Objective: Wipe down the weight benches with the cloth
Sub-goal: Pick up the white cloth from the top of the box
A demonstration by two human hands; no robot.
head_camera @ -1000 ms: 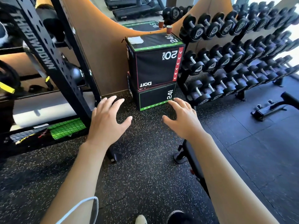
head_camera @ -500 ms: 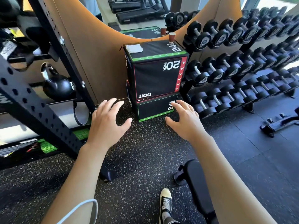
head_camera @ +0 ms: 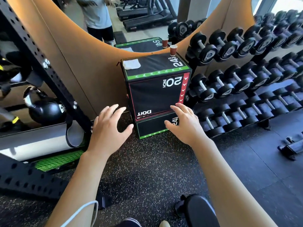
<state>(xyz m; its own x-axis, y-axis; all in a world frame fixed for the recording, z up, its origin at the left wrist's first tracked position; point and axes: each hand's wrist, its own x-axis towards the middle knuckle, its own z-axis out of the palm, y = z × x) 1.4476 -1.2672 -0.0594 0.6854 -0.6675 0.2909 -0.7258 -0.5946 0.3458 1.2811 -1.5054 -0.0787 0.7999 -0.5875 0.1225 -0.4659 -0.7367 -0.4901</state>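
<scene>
A folded white cloth (head_camera: 131, 64) lies on the far left corner of the top of a black jump box (head_camera: 154, 94), which stands on a second, lower box. My left hand (head_camera: 107, 128) and my right hand (head_camera: 184, 124) are both stretched out in front of me with spread fingers and hold nothing. They hover in front of the lower part of the boxes, well below the cloth. The black padded end of a weight bench (head_camera: 199, 210) shows at the bottom edge, beside my right forearm.
A brown paper cup (head_camera: 173, 50) stands on the box's far right corner. A dumbbell rack (head_camera: 246, 79) fills the right side. A black squat rack (head_camera: 37, 63) with a kettlebell (head_camera: 46, 110) stands left. A mirror (head_camera: 131, 18) hangs behind. Speckled rubber floor (head_camera: 147, 169) lies between.
The view has moved closer to the stacked boxes and tilted up. Both hands stay spread and empty, now in front of the boxes. The bench end has slid toward the bottom edge.
</scene>
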